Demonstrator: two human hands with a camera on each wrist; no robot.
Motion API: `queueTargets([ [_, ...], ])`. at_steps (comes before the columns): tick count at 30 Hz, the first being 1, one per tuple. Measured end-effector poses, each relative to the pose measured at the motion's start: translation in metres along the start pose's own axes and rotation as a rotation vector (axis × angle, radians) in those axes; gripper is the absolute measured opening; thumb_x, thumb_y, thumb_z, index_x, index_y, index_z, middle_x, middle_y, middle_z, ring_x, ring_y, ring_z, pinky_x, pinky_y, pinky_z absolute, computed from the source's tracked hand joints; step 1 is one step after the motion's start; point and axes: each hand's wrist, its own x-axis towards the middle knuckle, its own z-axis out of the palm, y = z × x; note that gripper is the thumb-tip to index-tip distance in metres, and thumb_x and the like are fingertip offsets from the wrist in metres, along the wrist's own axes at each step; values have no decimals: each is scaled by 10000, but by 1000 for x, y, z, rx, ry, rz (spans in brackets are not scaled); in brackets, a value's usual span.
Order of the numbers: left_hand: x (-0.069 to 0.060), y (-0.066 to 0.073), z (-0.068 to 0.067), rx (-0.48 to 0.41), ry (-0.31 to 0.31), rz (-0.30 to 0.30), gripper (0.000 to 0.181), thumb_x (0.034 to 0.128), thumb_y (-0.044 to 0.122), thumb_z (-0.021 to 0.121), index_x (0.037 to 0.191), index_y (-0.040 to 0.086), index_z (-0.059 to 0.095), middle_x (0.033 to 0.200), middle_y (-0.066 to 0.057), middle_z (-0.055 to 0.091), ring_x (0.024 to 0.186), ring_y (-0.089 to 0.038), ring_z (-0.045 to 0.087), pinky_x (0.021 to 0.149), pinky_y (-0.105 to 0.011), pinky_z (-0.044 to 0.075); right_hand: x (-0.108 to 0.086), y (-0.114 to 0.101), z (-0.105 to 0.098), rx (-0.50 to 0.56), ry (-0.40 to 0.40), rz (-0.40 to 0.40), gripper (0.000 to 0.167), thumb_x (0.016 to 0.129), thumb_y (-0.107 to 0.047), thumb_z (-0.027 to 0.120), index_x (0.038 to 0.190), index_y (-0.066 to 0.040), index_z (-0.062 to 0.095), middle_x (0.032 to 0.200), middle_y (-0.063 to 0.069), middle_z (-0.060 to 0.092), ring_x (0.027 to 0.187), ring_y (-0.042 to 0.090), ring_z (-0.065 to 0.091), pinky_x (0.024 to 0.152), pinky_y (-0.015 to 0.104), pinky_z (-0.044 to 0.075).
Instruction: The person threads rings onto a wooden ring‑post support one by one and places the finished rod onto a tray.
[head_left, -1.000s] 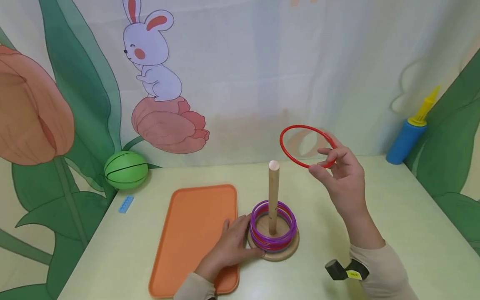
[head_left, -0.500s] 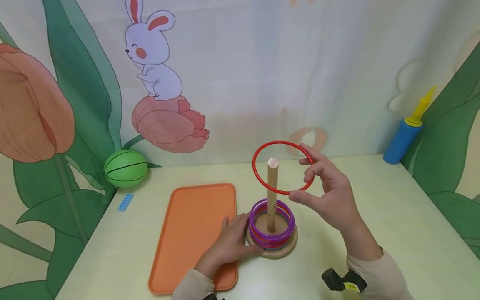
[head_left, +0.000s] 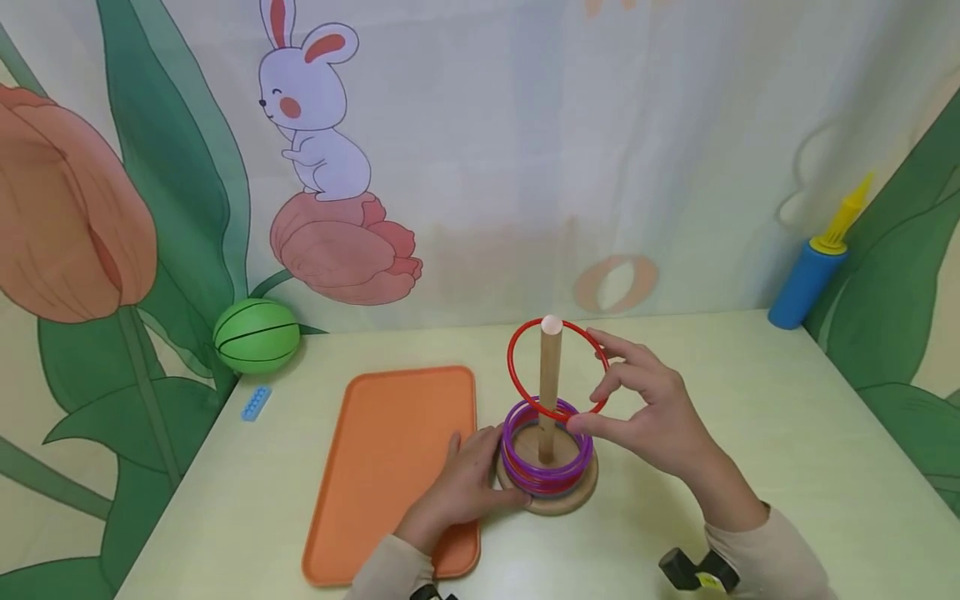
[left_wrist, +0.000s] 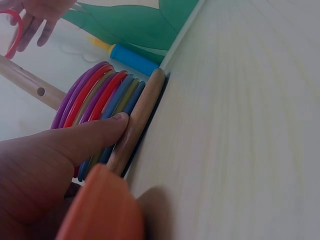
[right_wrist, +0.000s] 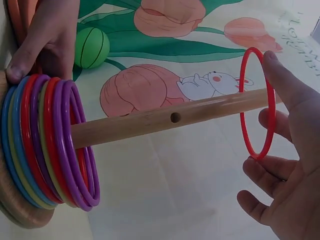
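A wooden ring-toss stand has an upright peg on a round base. Purple, red, yellow and blue rings lie stacked around the foot of the peg. My right hand pinches one more red ring between thumb and fingers. That ring is tilted and encircles the peg close to its top, as the right wrist view shows. At the left of the stand, my left hand holds the base, its thumb against the rim and the lowest rings. The tips of its other fingers are mostly hidden.
An orange tray lies under and left of my left hand. A green ball and a small blue toy brick are at the back left. Beside the curtain at the right stands a blue and yellow pump.
My right hand has carried the red ring left and down, from the air right of the peg to around its top. My left hand has stayed at the base.
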Motion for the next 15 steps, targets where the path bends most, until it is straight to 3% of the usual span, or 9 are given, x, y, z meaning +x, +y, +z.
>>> queueTargets([
  [4, -3, 0, 2, 7, -4, -24, 1046, 789, 407, 904, 1643, 139, 364, 1516, -71, 564, 1482, -277, 420, 1236, -689, -11, -4, 3, 5, -43, -18, -23, 431, 624, -71, 1008, 735, -283, 650, 1495, 97, 608, 1289, 269, 579, 967, 416, 488],
  [7, -4, 1, 3, 20, -5, -30, 1051, 787, 408, 904, 1644, 133, 361, 1522, -71, 561, 1484, -279, 419, 1234, -695, 2, -7, 6, 8, -76, -40, -43, 411, 636, -117, 1008, 732, -303, 654, 1488, 109, 615, 1222, 246, 587, 943, 478, 439],
  [15, -4, 4, 3, 11, -6, -43, 1019, 784, 376, 904, 1630, 140, 386, 1520, -52, 559, 1486, -260, 415, 1240, -681, 0, -20, 23, 17, -168, -133, -105, 384, 681, -347, 999, 699, -340, 615, 1433, 121, 656, 1006, 164, 596, 886, 467, 314],
])
